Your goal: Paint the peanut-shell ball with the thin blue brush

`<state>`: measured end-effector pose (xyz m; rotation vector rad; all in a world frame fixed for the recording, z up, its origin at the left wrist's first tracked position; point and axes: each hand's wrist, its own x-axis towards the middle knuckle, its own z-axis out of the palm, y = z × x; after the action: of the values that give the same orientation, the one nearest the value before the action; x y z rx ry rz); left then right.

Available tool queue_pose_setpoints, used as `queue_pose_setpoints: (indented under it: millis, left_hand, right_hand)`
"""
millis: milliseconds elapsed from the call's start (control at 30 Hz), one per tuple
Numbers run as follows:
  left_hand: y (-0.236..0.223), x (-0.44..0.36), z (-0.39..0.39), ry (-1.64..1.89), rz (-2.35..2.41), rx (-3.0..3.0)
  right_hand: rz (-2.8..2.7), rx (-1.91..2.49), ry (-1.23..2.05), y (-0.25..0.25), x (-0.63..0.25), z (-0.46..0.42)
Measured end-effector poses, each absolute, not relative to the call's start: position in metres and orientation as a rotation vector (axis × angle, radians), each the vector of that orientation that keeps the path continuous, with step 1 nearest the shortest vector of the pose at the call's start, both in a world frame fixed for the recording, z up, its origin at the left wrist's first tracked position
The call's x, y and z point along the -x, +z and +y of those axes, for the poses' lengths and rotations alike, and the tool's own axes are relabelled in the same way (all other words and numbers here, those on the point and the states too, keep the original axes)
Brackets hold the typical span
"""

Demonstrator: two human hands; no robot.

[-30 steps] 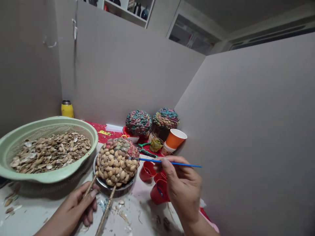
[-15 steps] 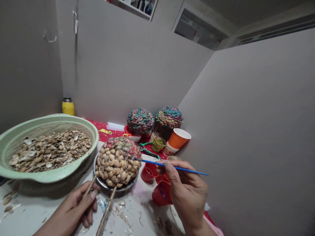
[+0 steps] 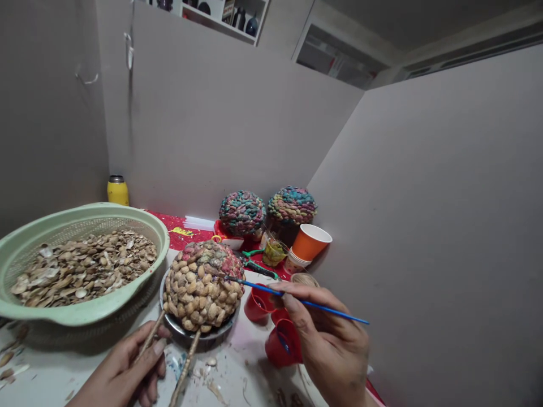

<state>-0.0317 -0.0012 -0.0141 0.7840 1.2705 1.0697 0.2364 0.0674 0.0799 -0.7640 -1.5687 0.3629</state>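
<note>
A dome covered in nut shells (image 3: 199, 291) rests in a round metal bowl (image 3: 212, 337). Its top is painted red and dark green, while the lower shells stay tan. Two thin sticks run from its near side toward me. My left hand (image 3: 133, 362) is closed around the left stick (image 3: 149, 337); the right stick (image 3: 185, 364) lies untouched. In my right hand (image 3: 328, 345) is a blue paintbrush (image 3: 326, 309), pinched between thumb and fingers. The brush tip touches the shells just below the painted area. Red cups (image 3: 283, 343) of paint stand beneath that hand.
A green colander (image 3: 163, 232) full of empty shells fills the left. Behind stand two painted domes (image 3: 241, 212) (image 3: 292, 204), orange paper cups (image 3: 309, 242), green-handled pliers (image 3: 261, 268) and a yellow bottle (image 3: 117, 191). Grey panels enclose the table, and shell scraps litter its front.
The view has tilted slightly, so the table things sit a little lower. The brush tip stays near the same spot on the dome, and my right hand has shifted slightly right and down.
</note>
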Motion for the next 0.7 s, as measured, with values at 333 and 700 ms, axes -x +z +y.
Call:
queue_pose_setpoints:
  millis: [333,700]
  left_hand:
    - [-0.02,0.032,-0.002,1.086,1.285,-0.808]
    - [-0.017,0.032,-0.002,1.079,1.275,-0.784]
  right_hand:
    - [-1.741,0.729,0.349,0.087,-0.248,0.07]
    - [-1.742,0.657,0.325,0.086,-0.24,0.067]
